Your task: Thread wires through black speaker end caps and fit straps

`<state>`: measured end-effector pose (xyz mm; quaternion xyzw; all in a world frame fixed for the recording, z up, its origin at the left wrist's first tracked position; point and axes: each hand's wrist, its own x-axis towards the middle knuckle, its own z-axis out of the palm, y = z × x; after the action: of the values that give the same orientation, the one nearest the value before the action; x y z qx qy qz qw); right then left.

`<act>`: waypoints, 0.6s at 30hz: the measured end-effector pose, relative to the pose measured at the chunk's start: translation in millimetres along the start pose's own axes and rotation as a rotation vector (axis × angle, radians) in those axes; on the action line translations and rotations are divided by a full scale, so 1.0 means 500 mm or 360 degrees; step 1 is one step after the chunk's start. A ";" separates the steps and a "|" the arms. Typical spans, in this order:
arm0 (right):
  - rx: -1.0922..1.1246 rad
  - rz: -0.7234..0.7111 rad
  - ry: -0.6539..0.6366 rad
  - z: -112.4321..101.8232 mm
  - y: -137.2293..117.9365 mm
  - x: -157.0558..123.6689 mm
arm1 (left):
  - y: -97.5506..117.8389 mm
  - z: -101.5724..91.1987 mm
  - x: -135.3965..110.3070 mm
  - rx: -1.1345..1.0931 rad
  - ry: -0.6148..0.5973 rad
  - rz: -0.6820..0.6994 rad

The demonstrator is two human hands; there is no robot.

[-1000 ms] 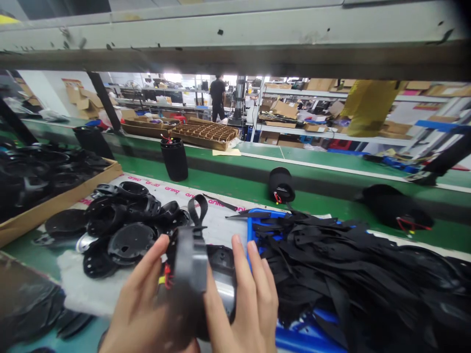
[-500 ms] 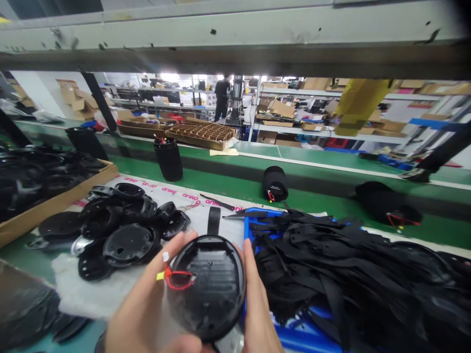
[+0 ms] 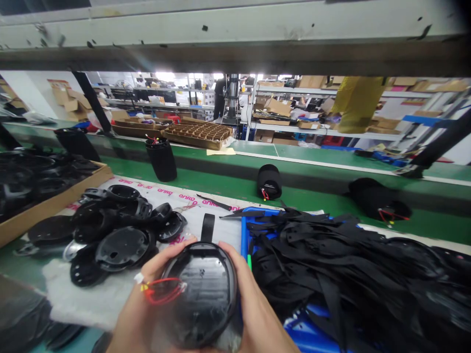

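Note:
Between both hands I hold a round black plastic housing (image 3: pixel 206 294), its ribbed end facing up. Red wires (image 3: pixel 162 290) with a white connector come out on its left side. A black strap (image 3: pixel 208 228) sticks up from its far edge. My left hand (image 3: pixel 143 304) is closed round the left side of the housing, and my right hand (image 3: pixel 253 304) presses along its right side. The lower part of the housing is cut off by the frame. Left of my hands, black plastic rings and caps (image 3: pixel 123 247) lie heaped on white foam sheet (image 3: pixel 84 294).
A blue tray (image 3: pixel 243 235) full of black straps (image 3: pixel 312 264) stands on the right. A cardboard box (image 3: pixel 73 193) of black parts sits at the left. Black cylinders (image 3: pixel 162 159) rest on the green belt (image 3: pixel 206 179). A shelf beam (image 3: pixel 235 39) crosses overhead. Far back, a person (image 3: pixel 220 98) stands.
My hands and the housing have moved slightly left and down in view. The red wires have shifted left with it. The whole scene has shifted a little to the left.

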<state>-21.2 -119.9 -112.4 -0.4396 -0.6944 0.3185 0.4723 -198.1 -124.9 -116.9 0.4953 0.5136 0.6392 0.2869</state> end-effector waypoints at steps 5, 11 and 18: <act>0.0048 -0.0034 -0.0031 -0.034 -0.006 0.008 | -0.006 0.028 -0.027 -0.0177 0.0136 -0.0081; 0.0115 -0.0024 -0.0087 -0.019 -0.001 -0.004 | -0.026 0.054 -0.025 -0.0608 0.0166 -0.0201; 0.0261 0.0156 0.0075 0.003 -0.014 -0.022 | -0.054 0.058 0.002 -0.0828 0.0247 -0.0339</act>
<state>-22.9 -132.8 -111.1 -0.4404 -0.6323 0.3865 0.5069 -175.3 -104.7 -142.5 0.2981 0.4020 0.7516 0.4296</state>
